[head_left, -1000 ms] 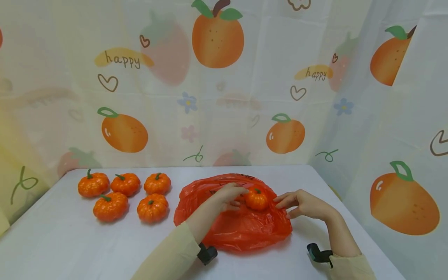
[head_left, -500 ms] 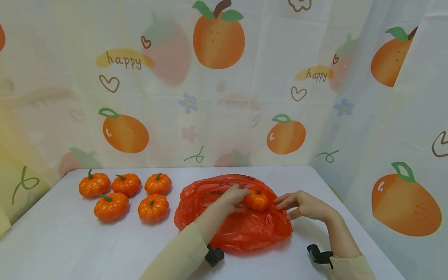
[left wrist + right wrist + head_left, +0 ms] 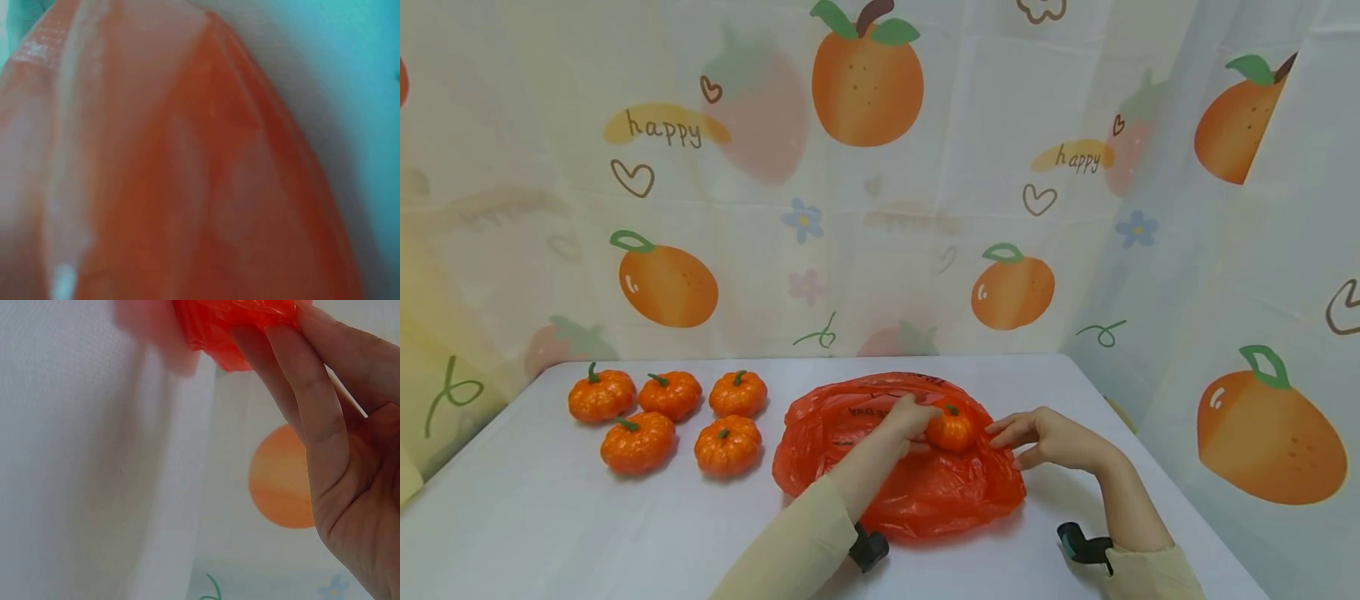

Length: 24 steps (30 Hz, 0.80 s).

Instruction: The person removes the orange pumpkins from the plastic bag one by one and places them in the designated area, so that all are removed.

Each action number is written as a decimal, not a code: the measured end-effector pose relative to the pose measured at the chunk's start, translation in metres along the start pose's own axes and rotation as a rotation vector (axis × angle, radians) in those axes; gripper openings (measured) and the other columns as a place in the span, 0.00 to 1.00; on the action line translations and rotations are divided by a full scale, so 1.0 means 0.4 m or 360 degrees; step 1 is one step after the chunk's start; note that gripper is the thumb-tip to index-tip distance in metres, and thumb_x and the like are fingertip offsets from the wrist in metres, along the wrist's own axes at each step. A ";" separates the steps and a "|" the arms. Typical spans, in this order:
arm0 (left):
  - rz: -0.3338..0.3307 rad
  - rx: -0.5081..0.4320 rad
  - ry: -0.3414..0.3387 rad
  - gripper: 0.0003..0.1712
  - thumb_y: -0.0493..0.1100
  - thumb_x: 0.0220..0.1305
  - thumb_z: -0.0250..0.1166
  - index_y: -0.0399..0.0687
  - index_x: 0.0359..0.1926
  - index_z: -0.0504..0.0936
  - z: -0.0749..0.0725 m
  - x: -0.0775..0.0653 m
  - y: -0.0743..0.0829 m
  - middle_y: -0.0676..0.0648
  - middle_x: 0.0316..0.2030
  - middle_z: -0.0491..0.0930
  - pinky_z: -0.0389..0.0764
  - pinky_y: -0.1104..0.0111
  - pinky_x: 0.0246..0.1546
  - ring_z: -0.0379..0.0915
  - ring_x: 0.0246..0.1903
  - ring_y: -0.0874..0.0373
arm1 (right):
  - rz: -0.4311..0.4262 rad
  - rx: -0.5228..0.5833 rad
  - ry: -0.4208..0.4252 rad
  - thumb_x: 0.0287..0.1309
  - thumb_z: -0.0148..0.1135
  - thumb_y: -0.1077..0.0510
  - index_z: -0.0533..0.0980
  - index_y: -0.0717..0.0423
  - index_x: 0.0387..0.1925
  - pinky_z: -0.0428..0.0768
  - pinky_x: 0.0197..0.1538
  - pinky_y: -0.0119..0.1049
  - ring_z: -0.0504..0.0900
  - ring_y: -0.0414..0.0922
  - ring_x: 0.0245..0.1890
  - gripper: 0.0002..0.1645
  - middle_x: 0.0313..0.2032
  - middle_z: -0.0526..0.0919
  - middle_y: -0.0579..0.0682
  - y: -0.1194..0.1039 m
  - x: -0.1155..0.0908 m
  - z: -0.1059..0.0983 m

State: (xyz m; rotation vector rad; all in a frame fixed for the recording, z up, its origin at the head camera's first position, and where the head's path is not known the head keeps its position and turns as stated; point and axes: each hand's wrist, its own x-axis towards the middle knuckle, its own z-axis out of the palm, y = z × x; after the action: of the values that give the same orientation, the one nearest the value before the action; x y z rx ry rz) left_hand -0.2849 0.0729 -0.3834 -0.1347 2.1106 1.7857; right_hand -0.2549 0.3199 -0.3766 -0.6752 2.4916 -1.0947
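Observation:
A small orange pumpkin with a green stem (image 3: 952, 428) sits in the mouth of a red plastic bag (image 3: 895, 492) lying on the table. My left hand (image 3: 907, 421) reaches over the bag and grips the pumpkin at its left side, with part of the hand hidden from the head view. Blurred red bag film (image 3: 206, 187) fills most of the left wrist view. On the other side, my right hand (image 3: 1051, 437) pinches the bag's right edge. Fingertips and thumb meet on the crumpled film (image 3: 237, 331) in the right wrist view.
Several more small pumpkins (image 3: 727, 447) stand in a group at the left of the white-covered table (image 3: 587, 533). A fruit-printed curtain (image 3: 880, 192) hangs behind and to the right. A black wrist camera (image 3: 1082, 543) sits at the right wrist.
My left hand has moved right, up against the pumpkin in the bag, and its fingers have drawn in. The right hand stays at the bag's edge.

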 end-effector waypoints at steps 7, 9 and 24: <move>0.0030 0.0055 0.0021 0.39 0.41 0.68 0.61 0.39 0.74 0.55 0.003 0.002 -0.004 0.32 0.67 0.65 0.84 0.53 0.53 0.73 0.47 0.45 | 0.0006 0.0011 0.0000 0.56 0.63 0.65 0.83 0.57 0.52 0.85 0.54 0.46 0.76 0.63 0.61 0.20 0.62 0.77 0.63 -0.002 0.001 0.002; 0.0035 0.0047 0.0016 0.39 0.40 0.67 0.62 0.38 0.74 0.55 0.005 0.002 -0.004 0.32 0.67 0.65 0.84 0.53 0.53 0.74 0.49 0.43 | 0.0009 0.0016 0.0001 0.56 0.63 0.65 0.83 0.58 0.52 0.85 0.54 0.48 0.76 0.64 0.62 0.20 0.62 0.77 0.64 -0.003 0.000 0.002; 0.0015 0.0007 -0.0049 0.38 0.36 0.67 0.61 0.36 0.73 0.55 0.002 0.007 -0.008 0.32 0.66 0.64 0.85 0.54 0.51 0.75 0.48 0.45 | 0.0031 0.0017 0.0009 0.55 0.64 0.65 0.83 0.57 0.51 0.84 0.55 0.48 0.75 0.63 0.62 0.20 0.62 0.77 0.63 0.000 0.001 0.003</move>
State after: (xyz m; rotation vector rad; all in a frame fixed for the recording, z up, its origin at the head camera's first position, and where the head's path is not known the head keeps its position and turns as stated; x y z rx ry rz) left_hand -0.2865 0.0736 -0.3877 -0.0956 2.0969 1.7774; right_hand -0.2548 0.3190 -0.3776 -0.6447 2.4904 -1.1037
